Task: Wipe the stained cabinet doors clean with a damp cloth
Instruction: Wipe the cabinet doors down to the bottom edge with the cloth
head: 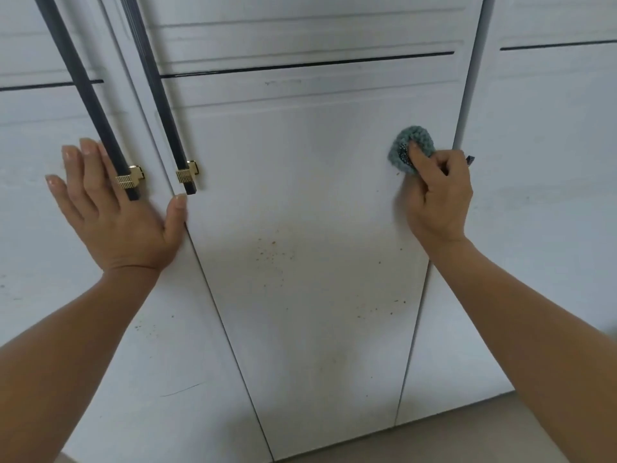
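left hand (110,208) flat, fingers spread, right hand (437,195) clenched

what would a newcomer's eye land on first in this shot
The right hand grips a bunched teal cloth against the middle cabinet door, near its right edge. Lower on that door, reddish-brown specks are scattered around the centre and lower right. The left hand lies flat on the left door, beside two dark handles with gold fittings.

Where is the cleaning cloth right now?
In the head view, the teal cloth is bunched in the right hand, held against the middle cabinet door near its right edge, above the brownish specks.
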